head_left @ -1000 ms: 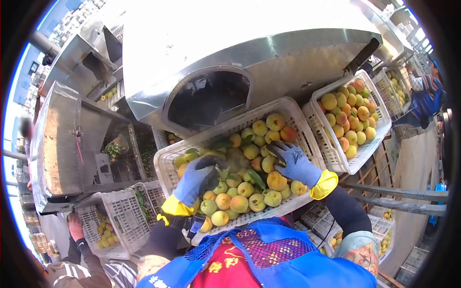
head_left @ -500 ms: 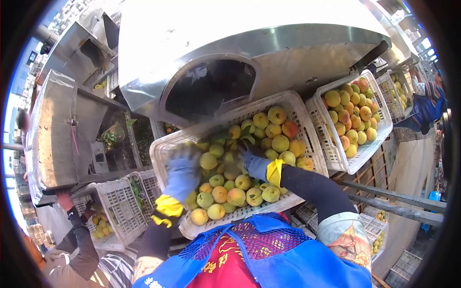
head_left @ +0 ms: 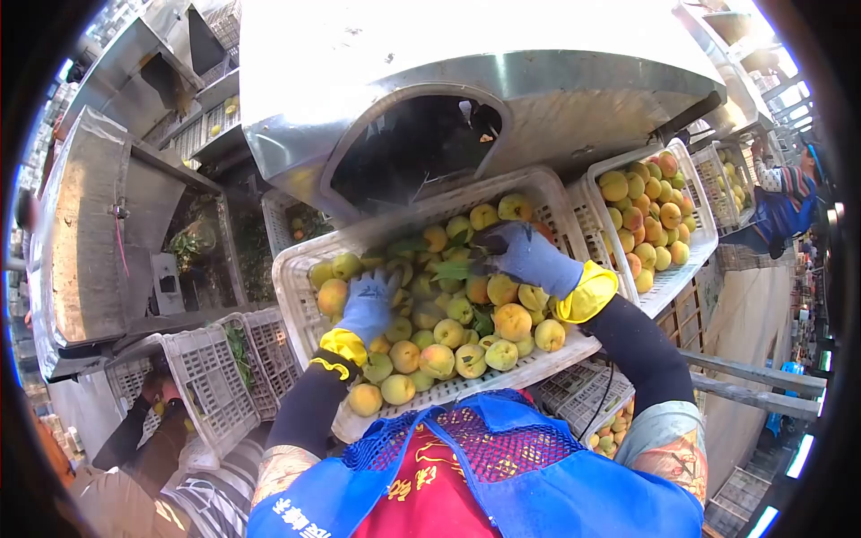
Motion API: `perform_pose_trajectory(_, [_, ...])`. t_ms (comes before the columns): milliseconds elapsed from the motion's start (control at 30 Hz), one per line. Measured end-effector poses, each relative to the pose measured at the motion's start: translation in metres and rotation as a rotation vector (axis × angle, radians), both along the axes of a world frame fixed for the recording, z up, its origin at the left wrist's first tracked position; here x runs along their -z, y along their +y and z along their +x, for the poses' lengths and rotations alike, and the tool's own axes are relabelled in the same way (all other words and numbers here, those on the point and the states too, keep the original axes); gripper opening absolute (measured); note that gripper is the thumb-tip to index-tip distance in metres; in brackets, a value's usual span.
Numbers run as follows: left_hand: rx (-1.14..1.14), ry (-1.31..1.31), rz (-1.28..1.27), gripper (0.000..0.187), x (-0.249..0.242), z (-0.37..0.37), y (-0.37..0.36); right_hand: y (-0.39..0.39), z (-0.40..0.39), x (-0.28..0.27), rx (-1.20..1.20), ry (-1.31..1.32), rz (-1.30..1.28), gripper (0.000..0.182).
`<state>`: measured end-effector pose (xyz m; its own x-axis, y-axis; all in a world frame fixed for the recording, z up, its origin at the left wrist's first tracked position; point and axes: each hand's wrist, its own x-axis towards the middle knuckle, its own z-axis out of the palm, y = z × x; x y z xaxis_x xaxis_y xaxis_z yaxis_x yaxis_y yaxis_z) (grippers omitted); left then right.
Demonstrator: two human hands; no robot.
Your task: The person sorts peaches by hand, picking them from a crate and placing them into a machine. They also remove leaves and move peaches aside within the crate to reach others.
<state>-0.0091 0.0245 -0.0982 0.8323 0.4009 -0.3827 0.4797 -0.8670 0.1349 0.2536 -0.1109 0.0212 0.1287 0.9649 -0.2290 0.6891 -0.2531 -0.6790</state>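
Observation:
A large white crate (head_left: 309, 336) full of yellow-green and reddish peaches (head_left: 437, 360) lies in front of me. My left hand (head_left: 368, 305), in a blue-grey glove with a yellow cuff, rests on peaches in the crate's left part, its fingers spread. Towards the back right of the crate is my right hand (head_left: 529, 255), gloved the same way. Its dark fingertips are beside green leaves (head_left: 456, 269) and over fruit; whether they grip anything is unclear.
Behind the crate stands a metal machine (head_left: 574, 108) with a dark opening. Another peach crate (head_left: 702, 202) is at the right. At lower left, a co-worker's hands (head_left: 161, 387) reach into a crate (head_left: 213, 381). Another person (head_left: 780, 206) is at far right.
My right hand has moved right and up across the crate. My left hand has shifted slightly right and down. Peaches at the crate's left are now uncovered, and leaves show between my hands.

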Motion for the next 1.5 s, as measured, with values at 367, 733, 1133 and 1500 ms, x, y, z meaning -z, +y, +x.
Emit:
perform_pose_trajectory(367, [-0.029, -0.201, 0.102, 0.072, 0.015, -0.016, -0.003, 0.031, -0.093, 0.057, -0.502, 0.008, 0.385, 0.05])
perform_pose_trajectory(733, [-0.077, -0.123, 0.03, 0.074, 0.009, -0.007, 0.001, 0.005, -0.077, 0.16, -0.803, -1.033, -0.348, 0.055])
perform_pose_trajectory(1133, [-0.041, -0.157, -0.029, 0.07, 0.005, -0.017, 0.002, -0.008, -0.053, 0.124, -1.036, -0.869, -0.163, 0.03])
perform_pose_trajectory(1500, [-0.372, -0.542, -0.32, 0.079, 0.013, -0.022, -0.025, 0.026, -0.017, 0.031, -0.015, 0.455, 0.166, 0.033])
